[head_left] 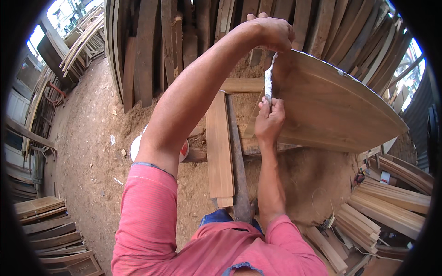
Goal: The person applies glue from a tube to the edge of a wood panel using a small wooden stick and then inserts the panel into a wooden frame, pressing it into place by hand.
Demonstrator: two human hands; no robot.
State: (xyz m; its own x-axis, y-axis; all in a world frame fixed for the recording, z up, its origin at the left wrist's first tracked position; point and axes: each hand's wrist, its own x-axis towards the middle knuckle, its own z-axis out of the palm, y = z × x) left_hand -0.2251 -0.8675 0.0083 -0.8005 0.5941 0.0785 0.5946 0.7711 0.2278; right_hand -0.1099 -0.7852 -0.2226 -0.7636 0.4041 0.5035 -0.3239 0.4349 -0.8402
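Observation:
My left hand is closed at the upper left corner of a broad wooden panel, my arm reaching up across the view. Its fingertips are partly hidden. The panel stands tilted, and its curved upper edge carries white paste. Below, my right hand pinches a thin stick thickly coated in white paste. That stick points up along the panel's left side, its tip close under my left hand. Behind my left forearm is a white tub with a red mark, mostly hidden.
A narrow board lies lengthwise in front of me beside a dark beam. Many upright planks lean at the back. Cut timber is stacked at the right, more boards at the lower left. Sawdust covers the ground.

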